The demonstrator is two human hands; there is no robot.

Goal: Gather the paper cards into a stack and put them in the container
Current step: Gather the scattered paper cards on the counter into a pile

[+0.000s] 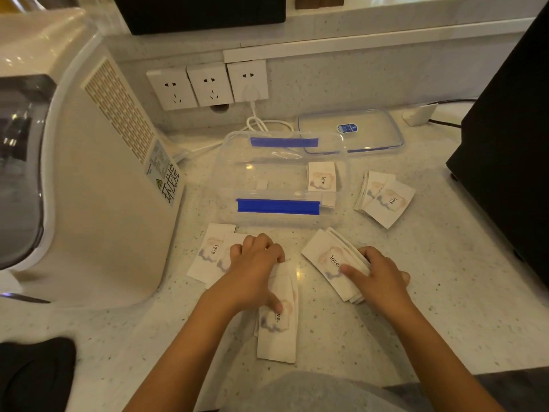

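White paper cards printed "love." lie in loose piles on the speckled counter. My left hand presses on a pile of cards near the front, thumb on the top card. My right hand grips a fanned stack of cards, thumb on top and fingers at its right edge. More cards lie left of my left hand, and another pile sits at the right. The clear container with blue clips stands behind my hands, with a card inside at its right end.
The container's clear lid lies behind it to the right. A white appliance fills the left side, a black box the right. Wall sockets with a white cable sit at the back.
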